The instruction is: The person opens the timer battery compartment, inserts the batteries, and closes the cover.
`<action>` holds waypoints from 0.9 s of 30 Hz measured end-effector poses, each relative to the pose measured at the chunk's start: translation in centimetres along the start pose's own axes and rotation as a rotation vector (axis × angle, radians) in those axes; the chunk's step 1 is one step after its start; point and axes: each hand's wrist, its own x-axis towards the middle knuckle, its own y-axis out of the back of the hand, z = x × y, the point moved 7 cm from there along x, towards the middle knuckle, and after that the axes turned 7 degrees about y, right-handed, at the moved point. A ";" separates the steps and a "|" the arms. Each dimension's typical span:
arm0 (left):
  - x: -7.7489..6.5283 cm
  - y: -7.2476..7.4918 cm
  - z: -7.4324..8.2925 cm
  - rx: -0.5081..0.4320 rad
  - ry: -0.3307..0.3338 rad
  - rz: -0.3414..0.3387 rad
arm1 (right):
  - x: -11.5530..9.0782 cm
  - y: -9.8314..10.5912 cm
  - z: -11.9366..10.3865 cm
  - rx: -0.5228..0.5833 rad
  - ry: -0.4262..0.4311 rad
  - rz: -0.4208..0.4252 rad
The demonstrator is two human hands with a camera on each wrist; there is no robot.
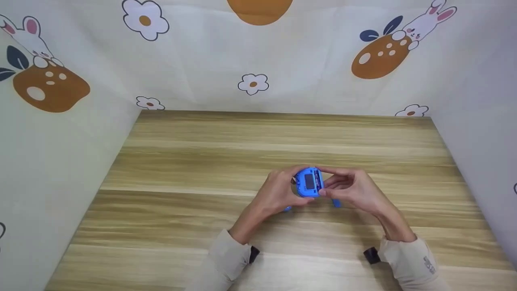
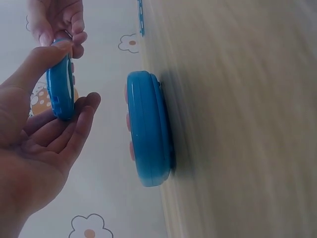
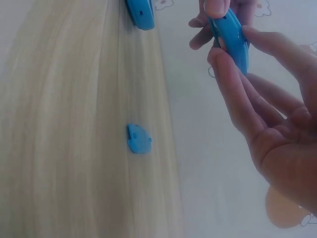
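Observation:
Both hands hold a small blue handheld electronic toy [image 1: 304,190] above the table. A dark rectangle sits in the middle of the face seen from the head, and a long open slot with dark parts inside runs along its right side. My left hand [image 1: 278,190] grips the left side, thumb below and fingers above. With thumb and forefinger, my right hand [image 1: 355,190] pinches the right end by the slot. A loose blue cover [image 3: 139,139] lies on the table under the right hand. Near the left wrist, a second blue toy [image 2: 148,129] with reddish buttons lies on the table.
The wood-grain table [image 1: 202,161] is enclosed at the back and sides by a pale cloth [image 1: 202,60] printed with flowers, rabbits and orange fruit. A black wrist device [image 1: 372,255] projects from the right sleeve, and another [image 1: 253,254] from the left.

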 end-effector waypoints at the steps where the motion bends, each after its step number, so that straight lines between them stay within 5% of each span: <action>1: 0.0 0.0 0.0 0.005 -0.004 0.005 | 0.0 0.0 0.0 0.007 -0.004 0.004; 12: 0.1 -0.1 0.0 0.047 0.007 -0.004 | 0.0 -0.1 0.7 0.010 -0.089 0.046; 20: 0.0 -0.3 0.1 0.092 -0.021 0.015 | -0.2 -0.5 1.3 0.135 -0.213 0.105; 27: 0.0 -0.3 0.2 0.108 -0.018 0.008 | -0.3 -0.6 1.0 0.104 -0.234 0.120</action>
